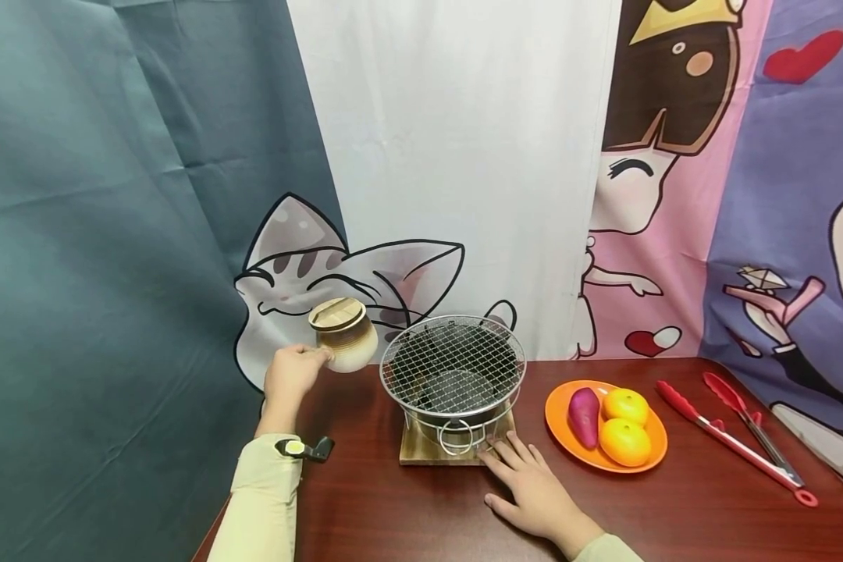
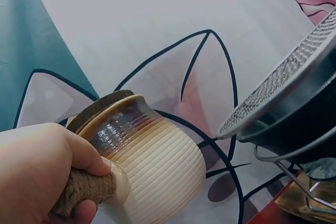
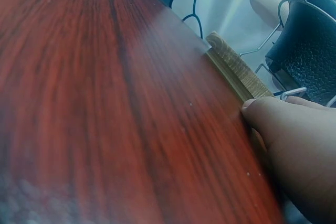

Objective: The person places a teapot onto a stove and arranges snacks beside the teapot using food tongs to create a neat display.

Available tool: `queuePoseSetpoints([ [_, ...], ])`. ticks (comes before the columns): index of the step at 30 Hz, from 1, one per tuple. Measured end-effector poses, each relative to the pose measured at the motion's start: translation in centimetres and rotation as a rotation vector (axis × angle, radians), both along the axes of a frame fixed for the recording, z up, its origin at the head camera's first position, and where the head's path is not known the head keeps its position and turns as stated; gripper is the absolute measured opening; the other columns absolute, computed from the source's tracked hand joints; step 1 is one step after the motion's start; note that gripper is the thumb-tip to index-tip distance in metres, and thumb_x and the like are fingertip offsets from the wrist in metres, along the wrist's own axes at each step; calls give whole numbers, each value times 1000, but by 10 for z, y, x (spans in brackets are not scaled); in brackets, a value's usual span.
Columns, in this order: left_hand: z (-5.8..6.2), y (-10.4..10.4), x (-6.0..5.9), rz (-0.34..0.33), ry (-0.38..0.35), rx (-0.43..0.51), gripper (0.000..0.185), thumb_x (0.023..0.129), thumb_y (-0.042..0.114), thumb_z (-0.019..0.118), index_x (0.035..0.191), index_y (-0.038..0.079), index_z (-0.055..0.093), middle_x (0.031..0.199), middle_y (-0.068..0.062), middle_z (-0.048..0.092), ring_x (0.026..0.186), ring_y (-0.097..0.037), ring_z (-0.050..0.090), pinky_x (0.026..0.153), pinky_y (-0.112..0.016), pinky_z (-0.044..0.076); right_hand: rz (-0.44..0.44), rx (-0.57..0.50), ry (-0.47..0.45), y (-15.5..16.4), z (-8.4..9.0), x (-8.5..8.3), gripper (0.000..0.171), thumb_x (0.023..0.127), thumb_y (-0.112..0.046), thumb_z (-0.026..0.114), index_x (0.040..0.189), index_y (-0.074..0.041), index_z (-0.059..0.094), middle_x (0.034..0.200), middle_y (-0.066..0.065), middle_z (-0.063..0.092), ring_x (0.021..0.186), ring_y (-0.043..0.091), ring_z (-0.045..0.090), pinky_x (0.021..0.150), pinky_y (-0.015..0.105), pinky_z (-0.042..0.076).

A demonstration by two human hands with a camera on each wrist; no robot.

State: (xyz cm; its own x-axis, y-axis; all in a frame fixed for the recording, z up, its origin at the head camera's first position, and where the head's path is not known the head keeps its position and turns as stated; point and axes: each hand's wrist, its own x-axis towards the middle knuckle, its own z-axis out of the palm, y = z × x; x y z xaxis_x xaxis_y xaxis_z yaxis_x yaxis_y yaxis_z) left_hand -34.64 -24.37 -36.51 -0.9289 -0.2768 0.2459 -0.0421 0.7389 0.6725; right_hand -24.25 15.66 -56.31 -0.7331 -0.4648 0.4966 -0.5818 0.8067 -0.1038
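1. Ribbed clay pot point(image 1: 344, 334) is up in the air, off the counter point(image 1: 407, 507), held by my left hand point(image 1: 291, 376) just left of the grill.
2. From the left wrist view I see that hand point(image 2: 44, 174) curled round the pot's rope-wrapped handle point(image 2: 84, 190), thumb on top; the pot point(image 2: 152, 163) tilts a little, with its wooden lid point(image 2: 100, 109) seated on the mouth.
3. Beside the pot, to the right of my left hand, stands a small charcoal grill point(image 1: 453, 382) with a round wire mesh point(image 1: 453, 363) on top. It sits on a wooden board point(image 1: 421, 451).
4. My right hand point(image 1: 534, 488) lies flat on the counter, fingers straight and spread, holding nothing. Its fingertips point(image 1: 495, 446) are at the board's near right corner.
5. From the right wrist view, the thumb point(image 3: 268, 111) touches the edge of the board point(image 3: 233, 66), with the grill's black bowl point(image 3: 310, 59) just beyond.
6. Right of my right hand is an orange plate point(image 1: 558, 425) carrying a purple sweet potato point(image 1: 583, 416) and two oranges point(image 1: 625, 425), all touching or nearly so.
7. Farther right of the plate lie red-handled tongs point(image 1: 734, 437), flat on the counter, well apart from both hands.
8. Cartoon-print cloth point(image 1: 464, 156) hangs behind everything.
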Motion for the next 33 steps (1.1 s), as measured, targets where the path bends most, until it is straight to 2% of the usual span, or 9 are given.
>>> queuePoseSetpoints([
  [9, 15, 9, -6, 3, 1, -12, 35, 83, 50, 69, 93, 17, 75, 97, -4, 72, 87, -28, 63, 74, -42, 47, -1, 2, 11, 1, -1, 0, 64, 86, -47, 73, 143, -23, 58, 149, 8, 53, 140, 43, 41, 101, 69, 38],
  [18, 26, 20, -12, -27, 26, -15, 35, 82, 49, 70, 94, 17, 77, 99, -5, 74, 95, -30, 65, 80, -45, 48, 5, -11, 3, 0, -1, 0, 64, 86, -46, 73, 144, -22, 58, 149, 9, 53, 141, 44, 40, 101, 69, 38],
  [33, 42, 46, -19, -68, 75, -3, 35, 80, 48, 73, 93, 16, 77, 104, -5, 74, 91, -28, 64, 78, -43, 48, -1, -9, 15, -1, -1, 0, 64, 85, -47, 74, 143, -23, 59, 147, 9, 54, 140, 43, 41, 100, 68, 38],
])
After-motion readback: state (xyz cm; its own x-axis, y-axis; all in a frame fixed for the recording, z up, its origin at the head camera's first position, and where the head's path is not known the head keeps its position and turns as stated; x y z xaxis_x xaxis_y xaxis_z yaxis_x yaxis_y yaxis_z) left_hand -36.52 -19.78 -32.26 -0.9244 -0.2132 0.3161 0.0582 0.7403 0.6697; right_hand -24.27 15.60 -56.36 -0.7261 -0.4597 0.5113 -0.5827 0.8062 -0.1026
